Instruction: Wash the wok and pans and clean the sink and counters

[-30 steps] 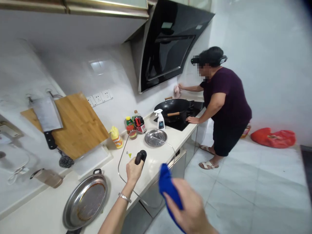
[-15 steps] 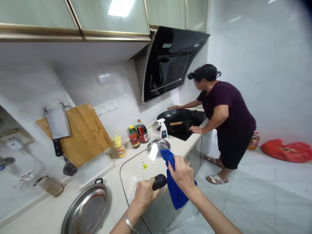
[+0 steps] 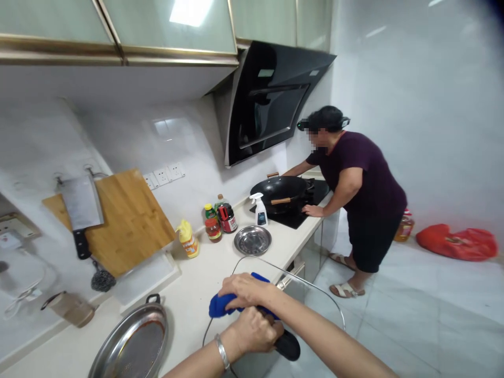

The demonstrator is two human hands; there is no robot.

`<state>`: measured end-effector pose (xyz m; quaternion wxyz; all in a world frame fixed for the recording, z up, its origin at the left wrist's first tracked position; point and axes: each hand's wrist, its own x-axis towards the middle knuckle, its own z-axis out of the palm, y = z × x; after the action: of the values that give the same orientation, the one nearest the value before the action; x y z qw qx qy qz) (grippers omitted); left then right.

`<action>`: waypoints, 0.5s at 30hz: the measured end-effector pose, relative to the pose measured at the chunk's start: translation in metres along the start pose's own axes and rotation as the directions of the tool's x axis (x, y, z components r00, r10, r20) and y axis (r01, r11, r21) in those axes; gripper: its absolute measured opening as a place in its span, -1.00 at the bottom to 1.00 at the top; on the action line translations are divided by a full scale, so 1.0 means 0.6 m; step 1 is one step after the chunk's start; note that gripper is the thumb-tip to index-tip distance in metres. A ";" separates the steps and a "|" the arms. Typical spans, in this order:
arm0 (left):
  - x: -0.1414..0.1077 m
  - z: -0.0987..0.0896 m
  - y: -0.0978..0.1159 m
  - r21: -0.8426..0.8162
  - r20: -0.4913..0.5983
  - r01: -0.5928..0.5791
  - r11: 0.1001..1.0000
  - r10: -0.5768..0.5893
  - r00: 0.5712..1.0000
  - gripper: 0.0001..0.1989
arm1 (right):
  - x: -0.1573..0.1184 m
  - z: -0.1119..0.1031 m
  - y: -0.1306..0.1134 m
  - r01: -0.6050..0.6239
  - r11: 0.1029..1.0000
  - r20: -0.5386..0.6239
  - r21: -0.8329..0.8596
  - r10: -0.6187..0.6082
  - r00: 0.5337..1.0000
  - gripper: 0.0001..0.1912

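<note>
My left hand (image 3: 255, 331), with a silver bangle at the wrist, is closed around the black handle (image 3: 288, 345) of a large clear glass lid (image 3: 311, 284). A thin metal rim edges the lid, which is held up over the counter's front edge. My right hand (image 3: 246, 289) crosses over the left wrist area and grips a bunched blue cloth (image 3: 220, 305), apparently pressed against the lid's glass. Part of the cloth is hidden under my fingers and forearm. An oval steel pan (image 3: 132, 344) with a black side handle lies on the counter at the left.
A round steel plate (image 3: 253, 241), a spray bottle (image 3: 259, 211) and a yellow bottle (image 3: 188, 239) stand along the counter (image 3: 197, 281). Beyond, another person (image 3: 370, 184) touches a black wok (image 3: 281, 188) on the hob. A cleaver (image 3: 83, 202) hangs before a cutting board (image 3: 134, 223).
My right hand has moved left and down with the cloth, over my left hand. My left hand has turned and shifted right, tilting the lid so its rim now reaches farther right.
</note>
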<state>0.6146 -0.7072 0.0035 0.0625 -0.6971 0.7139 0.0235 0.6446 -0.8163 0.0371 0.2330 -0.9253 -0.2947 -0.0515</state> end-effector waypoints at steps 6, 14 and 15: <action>0.050 -0.008 -0.011 -0.036 0.179 0.226 0.973 -0.216 0.960 -0.64 | -0.097 -0.071 0.097 -0.423 0.896 -0.158 -0.131 0.403 0.902 -0.73; 0.191 -0.057 -0.063 -0.076 0.126 0.604 0.793 -0.593 0.795 -0.74 | -0.331 -0.030 0.137 -0.729 0.660 -0.581 -0.179 0.527 0.620 -0.78; 0.214 -0.069 -0.071 -0.074 0.098 0.631 0.772 -0.624 0.775 -0.74 | -0.349 -0.013 0.130 -0.714 0.674 -0.624 -0.188 0.480 0.617 -0.75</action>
<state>0.6521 -0.8406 0.0313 0.0550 -0.8963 0.4357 0.0616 0.5177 -0.9850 -0.0362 0.1030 -0.9447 0.1335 -0.2813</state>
